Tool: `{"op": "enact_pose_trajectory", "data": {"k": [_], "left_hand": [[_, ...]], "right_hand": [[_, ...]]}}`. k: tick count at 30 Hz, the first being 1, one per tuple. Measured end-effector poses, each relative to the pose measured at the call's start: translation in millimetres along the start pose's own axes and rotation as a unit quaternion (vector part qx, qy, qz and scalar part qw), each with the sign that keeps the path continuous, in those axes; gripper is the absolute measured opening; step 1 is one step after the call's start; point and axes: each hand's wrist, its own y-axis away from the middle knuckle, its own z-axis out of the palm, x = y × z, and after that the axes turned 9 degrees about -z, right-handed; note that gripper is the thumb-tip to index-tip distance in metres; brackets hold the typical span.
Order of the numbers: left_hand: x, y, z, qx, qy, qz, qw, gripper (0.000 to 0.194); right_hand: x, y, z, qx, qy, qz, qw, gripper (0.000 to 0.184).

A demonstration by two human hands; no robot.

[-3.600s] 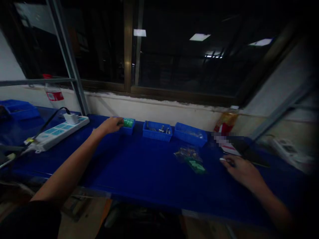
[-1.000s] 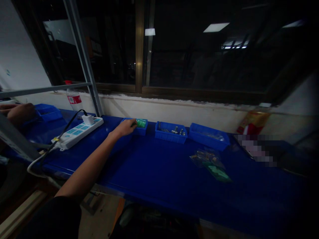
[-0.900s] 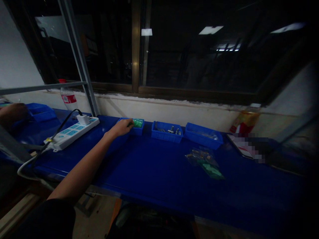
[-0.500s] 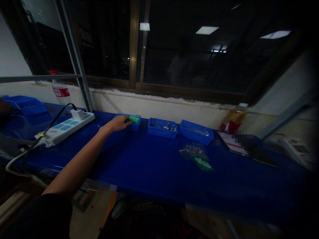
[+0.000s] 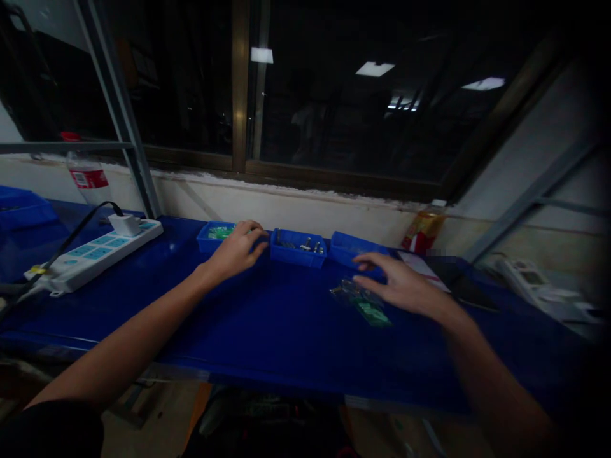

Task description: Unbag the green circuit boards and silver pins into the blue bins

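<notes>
Three small blue bins stand in a row at the back of the blue table (image 5: 267,324). My left hand (image 5: 237,249) hovers with fingers spread between the left bin (image 5: 210,235), which holds green parts, and the middle bin (image 5: 298,247), which holds metal screws. My right hand (image 5: 398,284) is open, fingers stretched toward the right bin (image 5: 351,245), just above clear bags of small green parts (image 5: 363,304) lying on the table. Neither hand holds anything that I can see.
A white power strip (image 5: 90,253) with a plugged cable lies at the left. A plastic bottle (image 5: 86,178) stands by a metal post. A red-yellow packet (image 5: 422,232) and papers (image 5: 422,266) sit at the right, another power strip (image 5: 548,289) farther right. Dark windows run behind.
My left hand has pulled back from the green-parts bin and shifted right, fingers now spread. My right hand has come back into view and reaches over the bags. The camera turned right.
</notes>
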Motion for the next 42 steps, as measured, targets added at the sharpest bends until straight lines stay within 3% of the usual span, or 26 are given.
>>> {"op": "enact_pose_trajectory", "data": {"k": [4,7,10,13,15,18,20,21,22,24,27,29,31,33,35,37,40,42], "left_hand": [[24,10,17.2,-0.073,0.038,0.074,0.994,0.024],[34,17,26.1,-0.119,0.068,0.096,0.986,0.024],[42,22,30.3,-0.156,0.116,0.093,0.977,0.023],[49,20,32.7,-0.186,0.236,0.021,0.954,0.023],[51,16,34.4,-0.204,0.328,-0.069,0.920,0.029],[50,11,36.8,-0.218,0.476,-0.199,0.828,0.048],[47,9,37.8,-0.207,0.564,-0.241,0.762,0.048],[45,9,38.0,-0.198,0.591,-0.249,0.741,0.043],[43,9,38.1,-0.187,0.600,-0.246,0.738,0.038],[41,9,37.6,-0.162,0.594,-0.236,0.751,0.029],[42,10,34.0,-0.112,0.581,-0.223,0.775,0.020],[44,11,29.8,-0.075,0.526,-0.175,0.829,0.017],[46,13,25.9,-0.038,0.415,-0.084,0.905,0.016],[48,16,24.5,-0.009,0.290,0.007,0.957,0.017],[49,18,25.8,0.008,0.223,0.050,0.973,0.019],[47,18,27.6,0.016,0.202,0.057,0.978,0.023],[44,16,26.6,0.015,0.225,0.013,0.974,0.023],[43,14,24.0,-0.022,0.272,-0.040,0.961,0.020]], "right_hand": [[13,-14,24,-0.094,0.002,-0.028,0.995,0.042],[16,-20,38,-0.057,-0.016,-0.068,0.996,0.033],[10,-28,37,-0.011,-0.088,-0.063,0.994,0.029],[-12,-40,21,0.046,-0.171,-0.046,0.983,0.019],[-35,-48,11,0.123,-0.193,-0.090,0.969,0.012],[-75,-56,11,0.191,-0.200,-0.230,0.933,0.010],[-95,-58,23,0.202,-0.174,-0.291,0.919,0.013],[-102,-57,30,0.215,-0.166,-0.301,0.914,0.015],[-107,-56,38,0.219,-0.161,-0.305,0.913,0.017],[-111,-52,49,0.225,-0.166,-0.282,0.918,0.019],[-110,-46,54,0.238,-0.225,-0.174,0.929,0.016],[-108,-44,52,0.203,-0.325,-0.094,0.919,0.014],[-107,-44,50,0.140,-0.463,-0.020,0.875,0.021],[-108,-45,51,0.102,-0.563,0.034,0.819,0.028],[-108,-46,54,0.112,-0.601,0.061,0.789,0.024],[-106,-47,58,0.138,-0.604,0.070,0.782,0.019],[-103,-50,59,0.181,-0.610,0.077,0.767,0.018],[-101,-51,57,0.197,-0.615,0.074,0.760,0.018]]}}
